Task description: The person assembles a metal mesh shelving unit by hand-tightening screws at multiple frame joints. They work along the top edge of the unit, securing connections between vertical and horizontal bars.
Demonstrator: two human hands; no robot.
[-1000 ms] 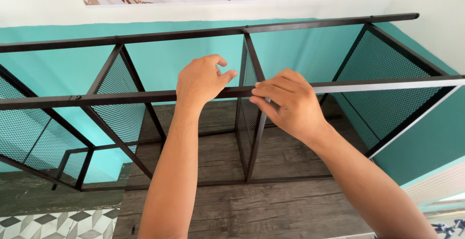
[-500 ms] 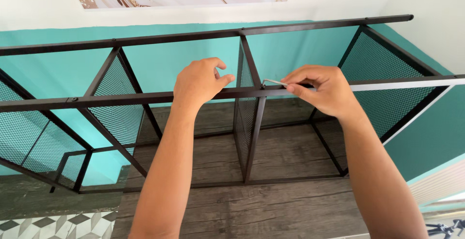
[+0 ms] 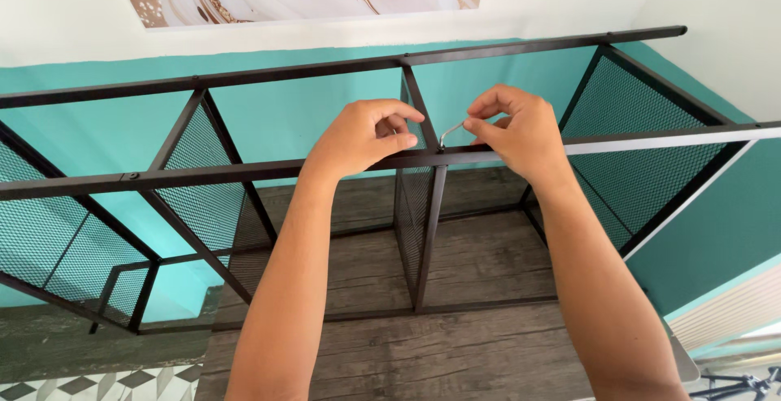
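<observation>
Two hands at the top rail of a black metal shelf frame (image 3: 244, 172), a small bent key between them

The frame fills the view against a teal wall (image 3: 309, 116), mesh panels (image 3: 643, 124) on its sides and a wooden shelf board (image 3: 480, 263) low inside it, bare. At the frame's middle upright, the left hand (image 3: 358, 137) curls loosely over the front rail, fingers folded in, thumb laid along the top. Just right of that upright, the right hand (image 3: 521, 128) pinches the silver hex key (image 3: 450, 132), fingertips pressed tight on its upper end, the lower end down at the rail joint. The key's tip is too small to make out, and the frame's left end is cut off
</observation>
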